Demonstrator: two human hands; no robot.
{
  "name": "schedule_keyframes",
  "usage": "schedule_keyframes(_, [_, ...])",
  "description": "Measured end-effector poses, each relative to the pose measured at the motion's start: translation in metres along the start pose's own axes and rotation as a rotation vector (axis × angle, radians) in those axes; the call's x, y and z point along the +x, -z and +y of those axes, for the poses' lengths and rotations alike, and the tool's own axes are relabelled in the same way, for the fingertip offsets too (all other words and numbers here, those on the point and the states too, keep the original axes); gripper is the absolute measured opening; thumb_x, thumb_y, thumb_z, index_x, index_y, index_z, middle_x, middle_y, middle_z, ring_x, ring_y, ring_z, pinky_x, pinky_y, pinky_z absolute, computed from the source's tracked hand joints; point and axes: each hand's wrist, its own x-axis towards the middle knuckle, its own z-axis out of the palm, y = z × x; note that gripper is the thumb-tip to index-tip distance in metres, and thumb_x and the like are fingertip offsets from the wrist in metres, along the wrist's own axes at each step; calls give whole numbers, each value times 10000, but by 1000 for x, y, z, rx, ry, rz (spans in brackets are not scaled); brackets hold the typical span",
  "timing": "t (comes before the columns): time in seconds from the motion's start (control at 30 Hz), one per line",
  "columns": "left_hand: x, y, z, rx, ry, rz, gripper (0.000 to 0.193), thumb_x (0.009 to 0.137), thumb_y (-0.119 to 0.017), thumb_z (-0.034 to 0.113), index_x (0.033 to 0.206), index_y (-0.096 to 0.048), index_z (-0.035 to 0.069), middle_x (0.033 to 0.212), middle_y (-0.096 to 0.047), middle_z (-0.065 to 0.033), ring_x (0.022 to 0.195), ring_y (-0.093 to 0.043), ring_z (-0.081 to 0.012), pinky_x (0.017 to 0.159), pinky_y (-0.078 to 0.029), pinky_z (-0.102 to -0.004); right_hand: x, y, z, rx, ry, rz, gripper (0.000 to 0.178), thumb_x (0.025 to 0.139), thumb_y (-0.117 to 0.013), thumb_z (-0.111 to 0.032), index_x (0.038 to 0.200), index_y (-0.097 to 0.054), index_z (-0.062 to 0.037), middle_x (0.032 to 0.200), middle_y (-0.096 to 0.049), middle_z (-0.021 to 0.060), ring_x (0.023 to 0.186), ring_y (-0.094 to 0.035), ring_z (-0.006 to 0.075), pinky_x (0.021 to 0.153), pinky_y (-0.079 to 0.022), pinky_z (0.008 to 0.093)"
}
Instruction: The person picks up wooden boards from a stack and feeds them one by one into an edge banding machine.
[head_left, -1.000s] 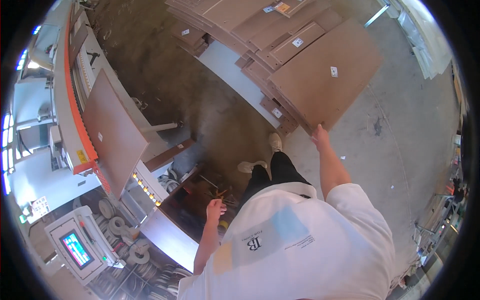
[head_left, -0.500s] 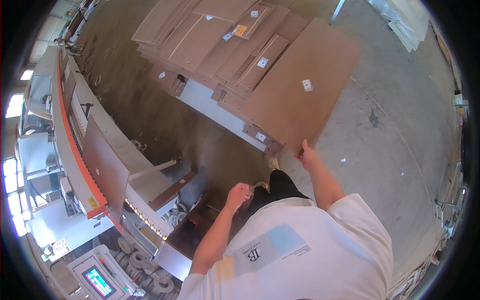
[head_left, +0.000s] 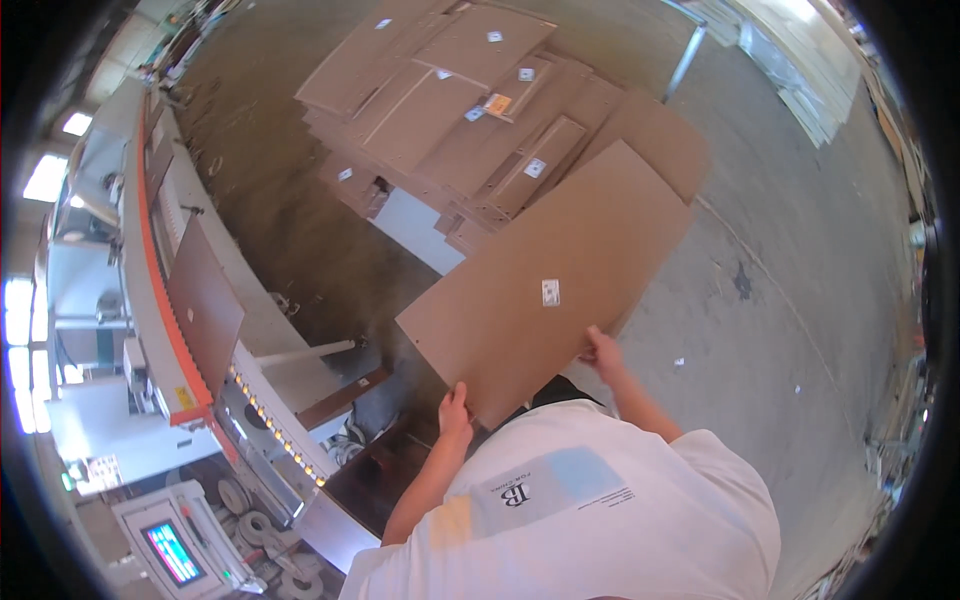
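Note:
A large brown rectangular board (head_left: 530, 300) with a small white label is held tilted in front of my body. My left hand (head_left: 455, 412) is closed on its near left edge, thumb resting over the face. Farther right along the near edge, my right hand (head_left: 600, 352) grips the same board, its fingers partly hidden underneath. Beyond the board lies a stack of similar brown panels (head_left: 430, 120), several carrying white labels and one a yellow label. The held board covers the stack's near right part.
To the left runs a long machine with an orange rail (head_left: 165, 290), a brown panel (head_left: 203, 300) lying on it. A control box with a lit screen (head_left: 172, 553) stands at lower left. White sheets (head_left: 795, 85) lean at the far right, near a metal post (head_left: 685, 62).
The large board has come off the stack's right side toward my body. My left hand, formerly away from it, now holds its edge; my right hand has moved nearer to me.

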Motion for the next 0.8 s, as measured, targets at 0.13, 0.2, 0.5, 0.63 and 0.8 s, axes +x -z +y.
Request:
schedule_keyframes(0.13, [-23,68,2,-164,-154,240,465,1032,-635,398,1293,-608,15,1228,-690,-90,1098,-662,-245,965,-537,-413,42,46,-23,116,14,85,422,1018,-563,-533,1145,-671,-145,1003,-693,36,846,-641,161,791,-546,393])
schedule_keyframes(0.2, [-51,80,20,-240,-172,360,423,1034,-625,401,1213,-647,18,1144,-704,-73,1027,-655,-218,921,-528,-387,45,35,-27,215,27,178,399,1025,-540,-548,1069,-655,-168,903,-657,26,738,-601,163,696,-506,358])
schedule_keyframes(0.5, [-110,199,-14,-307,-324,738,435,990,-646,423,969,-697,-8,845,-634,-47,797,-551,-165,747,-467,-353,14,-122,-15,-202,-136,231,355,1017,-562,-541,1108,-624,-204,870,-617,-15,704,-557,144,576,-450,302])
schedule_keyframes(0.63, [-138,240,-50,-539,-382,834,394,1012,-624,378,967,-701,-6,831,-629,-19,751,-533,-131,707,-454,-330,-4,-227,-24,-369,-33,92,369,995,-605,-543,1095,-638,-189,879,-627,-12,712,-578,152,579,-466,305])
schedule_keyframes(0.8, [-175,290,-104,-893,-382,944,334,1014,-626,346,1095,-708,33,1005,-707,-69,925,-649,-203,835,-535,-383,0,-343,13,-498,-3,-237,388,976,-638,-553,1027,-658,-169,835,-629,-38,675,-580,127,547,-461,291])
